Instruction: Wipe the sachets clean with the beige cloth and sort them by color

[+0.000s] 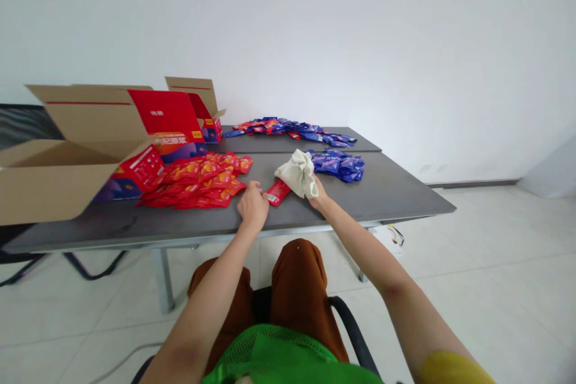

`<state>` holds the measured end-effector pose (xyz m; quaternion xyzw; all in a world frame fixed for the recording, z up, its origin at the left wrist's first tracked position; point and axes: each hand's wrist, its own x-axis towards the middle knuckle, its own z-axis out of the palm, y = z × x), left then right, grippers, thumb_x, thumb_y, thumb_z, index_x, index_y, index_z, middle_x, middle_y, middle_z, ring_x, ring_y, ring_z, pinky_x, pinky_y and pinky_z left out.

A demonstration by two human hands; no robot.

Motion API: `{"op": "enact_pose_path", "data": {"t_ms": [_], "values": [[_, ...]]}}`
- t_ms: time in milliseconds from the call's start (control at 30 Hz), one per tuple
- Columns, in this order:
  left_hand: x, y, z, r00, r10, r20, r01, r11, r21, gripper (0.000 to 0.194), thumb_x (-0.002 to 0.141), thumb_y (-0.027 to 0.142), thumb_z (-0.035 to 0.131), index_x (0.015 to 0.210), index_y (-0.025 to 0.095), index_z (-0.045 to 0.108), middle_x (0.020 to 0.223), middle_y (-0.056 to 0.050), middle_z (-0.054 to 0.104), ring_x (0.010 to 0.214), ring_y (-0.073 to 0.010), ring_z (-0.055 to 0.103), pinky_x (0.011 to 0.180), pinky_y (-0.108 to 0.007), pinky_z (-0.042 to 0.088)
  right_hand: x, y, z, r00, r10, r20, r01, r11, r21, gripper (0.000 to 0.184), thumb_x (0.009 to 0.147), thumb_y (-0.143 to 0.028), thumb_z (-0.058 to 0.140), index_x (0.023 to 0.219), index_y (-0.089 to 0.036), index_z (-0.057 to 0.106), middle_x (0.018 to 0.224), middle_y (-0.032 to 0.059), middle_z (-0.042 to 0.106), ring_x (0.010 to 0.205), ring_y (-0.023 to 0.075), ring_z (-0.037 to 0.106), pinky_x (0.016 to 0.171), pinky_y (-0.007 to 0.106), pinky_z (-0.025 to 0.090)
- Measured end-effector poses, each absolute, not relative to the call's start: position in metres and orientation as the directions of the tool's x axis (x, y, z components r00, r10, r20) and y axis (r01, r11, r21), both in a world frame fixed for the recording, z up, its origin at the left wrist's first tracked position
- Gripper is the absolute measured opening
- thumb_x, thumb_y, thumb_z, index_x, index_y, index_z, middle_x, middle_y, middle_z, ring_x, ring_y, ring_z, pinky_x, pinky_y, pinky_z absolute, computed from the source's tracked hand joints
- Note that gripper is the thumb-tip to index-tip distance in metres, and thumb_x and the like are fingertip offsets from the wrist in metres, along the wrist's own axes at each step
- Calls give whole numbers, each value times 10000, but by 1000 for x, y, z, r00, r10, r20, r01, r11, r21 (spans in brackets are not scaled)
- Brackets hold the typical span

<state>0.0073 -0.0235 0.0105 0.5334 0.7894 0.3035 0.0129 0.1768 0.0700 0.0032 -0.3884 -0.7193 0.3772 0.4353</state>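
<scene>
My right hand (pixel 319 195) is closed around a bunched, off-white cloth (pixel 297 173) just above the table. Partly under that cloth lies a single red sachet (pixel 279 191), its near end by the thumb of my left hand (pixel 253 207). The left fingers are curled and seem to pinch the sachet's edge; the exact grip is small in view. Left of that hand is a heaped pile of red sachets (pixel 202 181) with orange prints. Blue-purple sachets (pixel 339 165) lie in another pile, just beyond my right hand.
An open cardboard box (pixel 67 174) with spread flaps stands at the left, with red-and-purple boxes (pixel 173 123) behind it. Mixed blue and red sachets (pixel 288 127) spread along the back of the dark table (pixel 387 192). A chair armrest (pixel 353 327) is beside my legs.
</scene>
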Motion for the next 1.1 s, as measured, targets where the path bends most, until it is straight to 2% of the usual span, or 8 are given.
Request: {"op": "enact_pose_path", "data": {"t_ms": [100, 233, 300, 400, 567, 833, 933, 1100], "values": [[15, -32, 9, -359, 888, 286, 898, 246, 365, 303, 933, 290, 392, 1029, 223, 671, 1147, -120, 641, 951, -245, 643, 760, -342, 473, 172, 51, -6, -481, 810, 336, 327, 522, -788, 632, 970, -604, 266, 1239, -154, 618, 1196, 128, 674, 1210, 294, 564, 1039, 468, 421], [27, -42, 14, -324, 909, 262, 930, 256, 263, 367, 926, 193, 336, 1079, 191, 670, 1196, -152, 620, 1017, -277, 604, 800, -392, 459, 168, 38, -8, -785, 545, 294, 404, 810, -424, 546, 988, -509, 325, 1427, -213, 456, 1457, 82, 481, 1449, 236, 246, 1178, 486, 184], [30, -42, 18, -318, 913, 256, 935, 257, 244, 381, 922, 169, 329, 1080, 206, 674, 1198, -140, 631, 1040, -292, 588, 848, -449, 438, 167, 44, -4, -803, 544, 243, 454, 822, -343, 561, 1002, -481, 291, 1493, -217, 351, 1528, 68, 378, 1473, 232, 159, 1175, 511, 172], [29, -39, 19, -315, 913, 260, 938, 256, 235, 402, 916, 125, 309, 1032, 198, 686, 1130, -130, 665, 1053, -296, 578, 885, -490, 413, 163, 60, 4, -736, 650, 191, 595, 754, -277, 575, 997, -498, 302, 1513, -243, 307, 1567, 46, 298, 1473, 287, 139, 1150, 590, 163], [24, -36, 14, -275, 909, 312, 950, 206, 236, 407, 942, 157, 286, 1029, 183, 683, 1100, -134, 672, 1036, -280, 585, 845, -434, 441, 155, 65, 11, -652, 742, 157, 701, 668, -251, 565, 1000, -518, 263, 1507, -276, 321, 1568, 27, 292, 1467, 306, 160, 1147, 630, 94], [22, -34, 11, -234, 915, 328, 963, 170, 211, 414, 912, 124, 309, 1097, 176, 676, 1168, -140, 650, 1047, -284, 578, 858, -437, 444, 164, 34, 6, -796, 590, 139, 546, 797, -256, 584, 1006, -454, 267, 1540, -218, 231, 1590, 31, 234, 1484, 253, 74, 1181, 537, 133], [25, -34, 9, -284, 900, 332, 948, 212, 235, 411, 916, 125, 303, 1067, 181, 681, 1159, -135, 652, 1035, -271, 584, 860, -427, 446, 160, 45, 5, -761, 628, 163, 567, 766, -304, 564, 1023, -450, 159, 1529, -223, 264, 1575, 20, 280, 1481, 229, 111, 1183, 523, 142], [27, -32, 8, -354, 873, 336, 924, 269, 273, 373, 937, 178, 325, 995, 164, 693, 1082, -134, 675, 1001, -266, 603, 844, -417, 454, 140, 78, 6, -653, 741, 158, 679, 665, -311, 549, 1023, -434, 175, 1508, -220, 316, 1562, 36, 313, 1478, 263, 121, 1160, 563, 182]]}}
